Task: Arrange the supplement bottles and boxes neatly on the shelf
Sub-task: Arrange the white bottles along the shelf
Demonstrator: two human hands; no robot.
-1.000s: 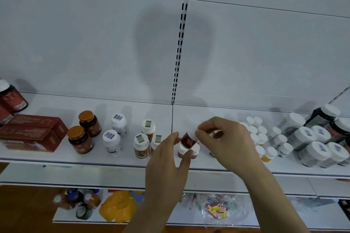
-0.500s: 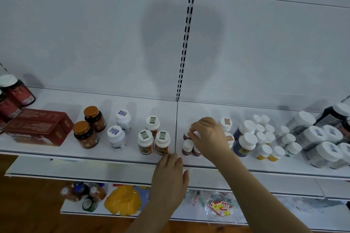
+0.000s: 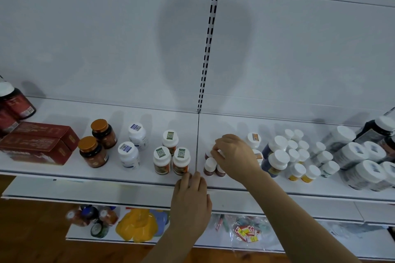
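Nearest the camera, the left hand (image 3: 190, 203) lies with its fingers straight and close together, their tips resting on the front lip of the shelf (image 3: 106, 177) right at the seam between the two shelf boards; it holds nothing.

From those fingertips the small red bottles (image 3: 210, 166) stand at about one o'clock, just beyond the lip. They are a tight cluster with white caps, all upright, so their long axis runs straight up from the board. The right hand (image 3: 234, 156) is the nearer of the two: it sits on top of that cluster, fingers curled down and pinching the cap of one bottle toward the back of the group. How much of that bottle it covers I cannot tell, since the knuckles hide it.

The coming move probably turns on this: the held bottle lies directly under the right palm, with its neighbours touching at seven o'clock, so it has to go straight down or up without knocking them.

At nine o'clock from the cluster, across the seam, stand three brown-labelled bottles (image 3: 181, 161), then white bottles (image 3: 128, 155), amber jars (image 3: 93, 151) and red boxes (image 3: 36, 148). At three o'clock are blue bottles (image 3: 275, 161) and rows of little white-capped ones (image 3: 299, 156), near but apart from the hand.
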